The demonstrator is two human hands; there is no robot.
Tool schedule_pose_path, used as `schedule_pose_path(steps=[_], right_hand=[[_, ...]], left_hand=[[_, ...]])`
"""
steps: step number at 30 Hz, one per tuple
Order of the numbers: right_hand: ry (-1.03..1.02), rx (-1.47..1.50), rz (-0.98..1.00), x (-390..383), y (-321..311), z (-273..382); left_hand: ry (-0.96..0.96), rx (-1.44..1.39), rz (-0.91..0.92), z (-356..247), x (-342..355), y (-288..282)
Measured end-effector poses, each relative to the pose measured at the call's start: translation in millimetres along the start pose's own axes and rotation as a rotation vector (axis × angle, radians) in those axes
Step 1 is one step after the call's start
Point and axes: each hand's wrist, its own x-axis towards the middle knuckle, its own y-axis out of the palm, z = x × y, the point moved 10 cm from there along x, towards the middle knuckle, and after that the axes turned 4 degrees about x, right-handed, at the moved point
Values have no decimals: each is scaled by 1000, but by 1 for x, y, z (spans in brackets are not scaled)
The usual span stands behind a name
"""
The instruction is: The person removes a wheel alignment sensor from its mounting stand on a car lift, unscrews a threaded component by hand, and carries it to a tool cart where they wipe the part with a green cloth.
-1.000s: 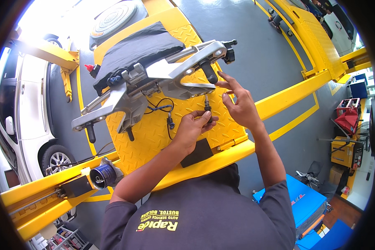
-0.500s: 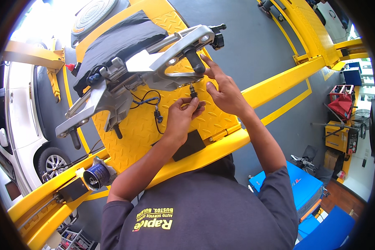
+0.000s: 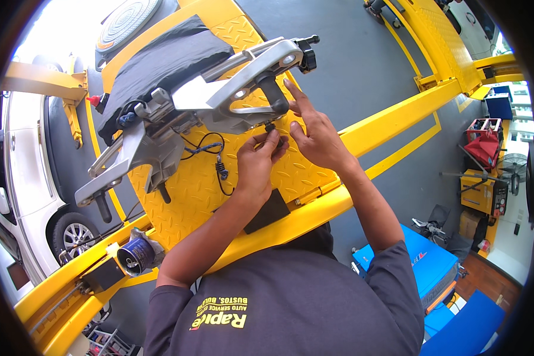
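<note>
My left hand is closed in a pinch on a small dark cylindrical piece with a ribbed top. The top of that piece meets the lower edge of a silver metal clamp-like frame; its tip is hidden there. My right hand is open, its fingers stretched out alongside a black rubber-covered peg on the frame. Whether the fingertips touch the peg, I cannot tell. A thin black cable with a plug hangs from the frame, left of my left hand.
Beneath the frame is a yellow tread-plate platform, with a dark cloth-like pad farther back. A blue cylindrical device sits on the yellow rail at left. A white car stands far left, a blue case lower right.
My left hand has moved slightly up with the small piece, whose thin metal tip showed before and is now hidden at the frame. My right hand stays nearly in place.
</note>
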Motion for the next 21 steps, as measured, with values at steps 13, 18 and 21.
schedule_pose_path(steps=[13, 18, 21], right_hand=[[-32, -4, 9, -2, 3, -3], [11, -17, 26, -3, 5, -4], [-9, -11, 27, -5, 7, -10]], left_hand=[[-53, -54, 114, 0, 3, 3], [-13, 79, -39, 0, 4, 1], [-26, 109, -83, -3, -1, 2]])
